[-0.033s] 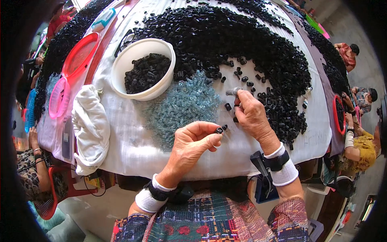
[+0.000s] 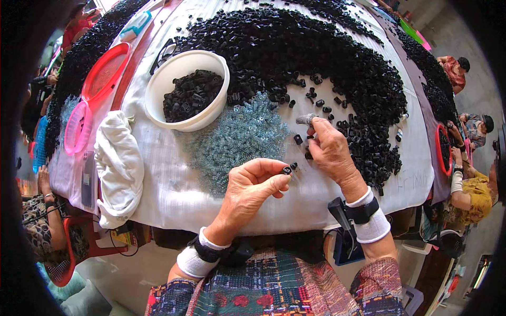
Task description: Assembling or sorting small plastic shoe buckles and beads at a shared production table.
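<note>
My left hand (image 2: 251, 185) pinches a small black cylindrical plastic part (image 2: 286, 170) between thumb and fingertips, its ring-shaped end showing. Another small black piece lies close by those fingertips. Farther right, my right hand (image 2: 332, 146) is closed, with a grey fabric cover (image 2: 305, 120) over one fingertip. Something dark shows by its thumb, but I cannot make out whether it is held. A heap of small bluish coil springs (image 2: 240, 142) lies just beyond my left hand. Loose black plastic parts (image 2: 363, 79) spread in a wide arc beyond and to the right of my right hand.
A white bowl (image 2: 224, 95) holding black parts stands beyond the springs. At the left lie a crumpled white cloth (image 2: 117, 163), a pink basket (image 2: 68, 138) and a red tray (image 2: 125, 48). Other people sit along both sides at neighbouring tables.
</note>
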The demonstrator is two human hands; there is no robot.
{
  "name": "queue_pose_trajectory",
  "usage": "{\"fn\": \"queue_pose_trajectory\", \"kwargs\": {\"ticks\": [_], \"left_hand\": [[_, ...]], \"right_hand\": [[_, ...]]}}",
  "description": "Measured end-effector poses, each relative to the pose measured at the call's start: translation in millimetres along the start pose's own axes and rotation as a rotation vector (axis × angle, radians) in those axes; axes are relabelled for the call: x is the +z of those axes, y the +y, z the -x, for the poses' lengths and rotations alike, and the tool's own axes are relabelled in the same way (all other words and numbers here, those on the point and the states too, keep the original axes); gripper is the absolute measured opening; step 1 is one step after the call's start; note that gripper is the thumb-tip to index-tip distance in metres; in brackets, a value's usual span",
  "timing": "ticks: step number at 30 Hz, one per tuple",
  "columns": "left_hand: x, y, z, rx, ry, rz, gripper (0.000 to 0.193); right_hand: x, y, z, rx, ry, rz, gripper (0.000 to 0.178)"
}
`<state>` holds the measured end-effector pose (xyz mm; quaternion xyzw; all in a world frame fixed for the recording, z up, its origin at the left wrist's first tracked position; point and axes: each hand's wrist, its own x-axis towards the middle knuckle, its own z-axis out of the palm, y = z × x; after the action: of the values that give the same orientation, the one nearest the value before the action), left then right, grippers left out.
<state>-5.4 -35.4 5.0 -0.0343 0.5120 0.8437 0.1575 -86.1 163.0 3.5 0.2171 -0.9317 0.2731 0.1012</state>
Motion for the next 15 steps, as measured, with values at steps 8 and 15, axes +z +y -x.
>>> {"fn": "queue_pose_trajectory", "kwargs": {"ticks": [8, 15], "left_hand": [[1, 1, -1, 0.022, 0.01, -0.027, 0.019], [-1, -1, -3, 0.021, 0.006, -0.013, 0.018]], "right_hand": [[-10, 10, 9, -0.016, 0.091, -0.023, 0.024], [-8, 5, 0, -0.205, 0.004, 0.149, 0.027]]}}
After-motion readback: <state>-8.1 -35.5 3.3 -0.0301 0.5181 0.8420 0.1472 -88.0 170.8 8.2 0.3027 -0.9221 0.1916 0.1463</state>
